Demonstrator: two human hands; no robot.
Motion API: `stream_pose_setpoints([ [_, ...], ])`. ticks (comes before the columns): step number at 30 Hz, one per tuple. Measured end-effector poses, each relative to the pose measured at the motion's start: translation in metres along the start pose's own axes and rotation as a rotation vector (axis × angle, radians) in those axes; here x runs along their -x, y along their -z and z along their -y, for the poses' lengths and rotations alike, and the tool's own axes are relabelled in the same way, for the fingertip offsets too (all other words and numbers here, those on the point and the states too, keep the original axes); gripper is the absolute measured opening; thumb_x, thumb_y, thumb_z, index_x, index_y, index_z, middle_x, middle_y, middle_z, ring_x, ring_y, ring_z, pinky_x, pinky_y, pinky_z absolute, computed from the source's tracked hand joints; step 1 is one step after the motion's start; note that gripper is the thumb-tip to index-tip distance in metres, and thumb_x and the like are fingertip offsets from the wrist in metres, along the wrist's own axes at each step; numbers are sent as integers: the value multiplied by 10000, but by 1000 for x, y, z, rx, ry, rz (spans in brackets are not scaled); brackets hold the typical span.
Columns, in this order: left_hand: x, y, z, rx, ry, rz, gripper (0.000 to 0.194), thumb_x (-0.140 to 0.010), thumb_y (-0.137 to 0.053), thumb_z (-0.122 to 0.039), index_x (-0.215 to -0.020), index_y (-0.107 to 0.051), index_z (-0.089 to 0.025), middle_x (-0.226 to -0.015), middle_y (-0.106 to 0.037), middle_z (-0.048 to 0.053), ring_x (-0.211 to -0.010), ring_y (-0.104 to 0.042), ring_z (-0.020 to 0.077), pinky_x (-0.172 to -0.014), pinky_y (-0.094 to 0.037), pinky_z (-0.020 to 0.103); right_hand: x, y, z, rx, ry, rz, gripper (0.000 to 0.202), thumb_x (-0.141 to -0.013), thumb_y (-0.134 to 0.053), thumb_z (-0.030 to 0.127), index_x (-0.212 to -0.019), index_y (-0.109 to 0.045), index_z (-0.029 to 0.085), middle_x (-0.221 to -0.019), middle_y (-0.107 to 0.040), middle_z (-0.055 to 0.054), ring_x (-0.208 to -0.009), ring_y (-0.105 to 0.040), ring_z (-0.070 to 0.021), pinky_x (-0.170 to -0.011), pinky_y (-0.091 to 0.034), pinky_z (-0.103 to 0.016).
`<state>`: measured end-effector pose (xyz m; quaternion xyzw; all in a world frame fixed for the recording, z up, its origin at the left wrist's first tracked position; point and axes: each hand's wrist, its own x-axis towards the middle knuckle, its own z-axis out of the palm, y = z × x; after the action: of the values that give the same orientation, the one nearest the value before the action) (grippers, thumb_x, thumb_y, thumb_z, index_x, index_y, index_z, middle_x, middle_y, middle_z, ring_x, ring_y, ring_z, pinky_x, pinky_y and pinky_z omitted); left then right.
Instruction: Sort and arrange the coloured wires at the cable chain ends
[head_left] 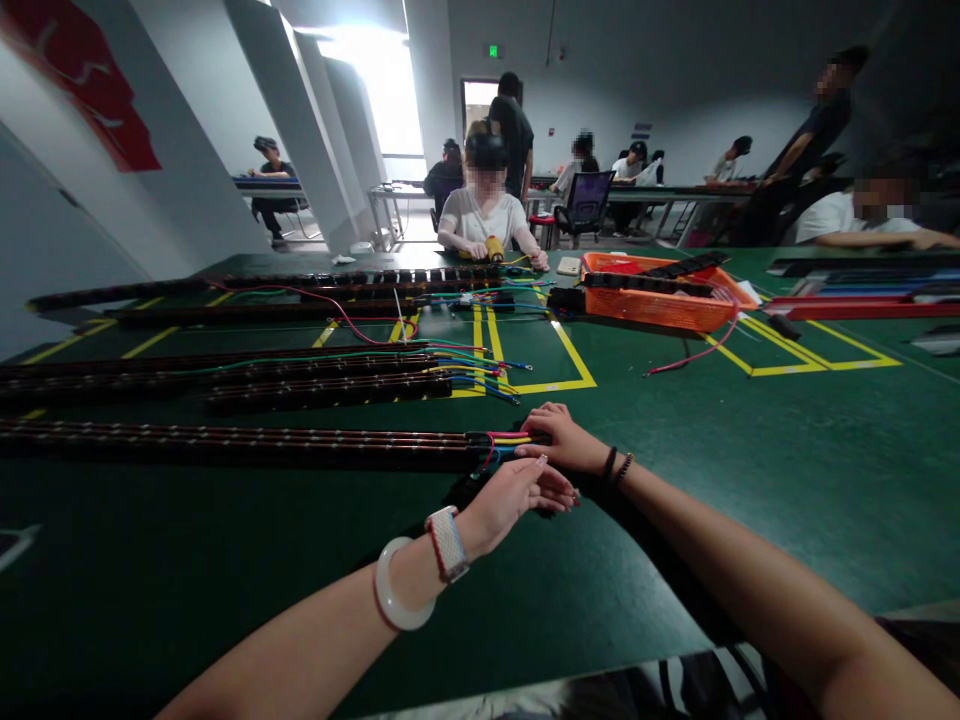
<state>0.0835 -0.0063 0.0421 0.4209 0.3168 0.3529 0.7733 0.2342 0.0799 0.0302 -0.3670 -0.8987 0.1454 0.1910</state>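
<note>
A long dark wire harness [300, 440] lies lengthwise across the near part of the table. Pink, yellow and blue wires [514, 440] come out of its right end. My right hand [564, 437] is curled over these wires, gripping them; their tips are hidden under its fingers. Just in front, my left hand [514, 500] is turned partly on its side. Its fingers are loosely stretched and nothing shows in them. The left wrist bears a watch [448, 543] and a white bangle [401, 585].
More harnesses [330, 390] with loose coloured wire ends lie beyond. An orange basket [652, 305] holding dark parts stands at the back right. Yellow tape [555, 386] marks the green table [712, 450]. Across it, a co-worker [487, 215] holds a yellow tool [493, 248].
</note>
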Motion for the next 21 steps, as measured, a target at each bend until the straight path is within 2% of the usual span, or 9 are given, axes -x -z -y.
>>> stream_pose_setpoints([
  [4,-1,2,0,42,23,-3,352,-897,-438,-347,-829,-644,-70,-883,-679,175,-809,-645,220,-808,-464,367,-1,-1,0,-21,6,13,328,-813,-572,506,-792,-610,181,-773,-618,-21,-819,-474,-171,-832,-268,-345],
  [8,-4,5,-1,174,84,-6,337,-916,-411,-332,-862,-608,-63,-940,-666,200,-865,-646,218,-904,-442,390,1,-2,2,71,59,-93,278,-819,-584,447,-741,-589,181,-751,-601,-19,-794,-459,-169,-822,-272,-337],
  [12,-6,2,-5,252,146,-99,466,-934,-322,-425,-875,-576,-39,-935,-655,236,-868,-652,227,-947,-429,407,5,1,6,234,142,-209,216,-860,-525,362,-736,-600,202,-733,-585,-29,-791,-438,-179,-819,-275,-340],
  [17,-4,-4,-4,273,81,-201,469,-908,-371,-472,-1028,-545,-53,-970,-657,202,-875,-655,233,-950,-428,431,9,1,8,402,254,-242,277,-905,-459,354,-744,-627,205,-741,-605,-32,-786,-444,-168,-842,-274,-340],
  [21,-6,-1,0,393,-17,-196,377,-914,-398,-427,-1008,-570,-105,-1019,-654,149,-1000,-613,213,-1000,-385,425,10,0,8,516,379,-305,277,-915,-467,284,-705,-631,209,-698,-600,-10,-744,-443,-142,-833,-281,-333],
])
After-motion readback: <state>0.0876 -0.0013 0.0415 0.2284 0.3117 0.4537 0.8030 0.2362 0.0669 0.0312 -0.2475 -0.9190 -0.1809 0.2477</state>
